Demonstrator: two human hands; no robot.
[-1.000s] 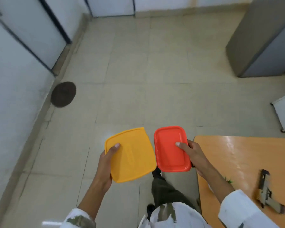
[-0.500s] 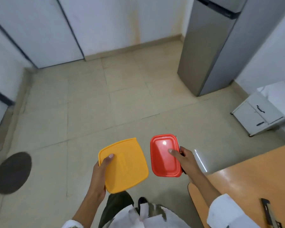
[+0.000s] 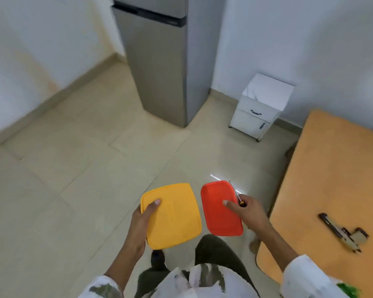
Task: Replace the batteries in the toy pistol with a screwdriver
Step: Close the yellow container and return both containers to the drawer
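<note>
Two hands are held out over the floor (image 3: 73, 179), both to the left of the tabletop's (image 3: 332, 168) near corner. The left hand (image 3: 141, 224) holds a yellow box (image 3: 174, 216) by its near left edge, its grip closed on the rim with the thumb pressed on top. Closer to the tabletop, the right hand (image 3: 250, 214) holds a red box (image 3: 219, 209) with the thumb on the lid. The same grip pinches a screwdriver (image 3: 235, 193) against the box's right side, its thin shaft pointing away from the person. The boxes sit side by side with a narrow gap between them. The pistol (image 3: 342, 232) lies flat on the tabletop toward its near end, well apart from both hands. Beyond the tabletop's far left corner a white cabinet (image 3: 258, 110) stands against the wall. A grey fridge (image 3: 164, 67) stands farther left of the cabinet.
</note>
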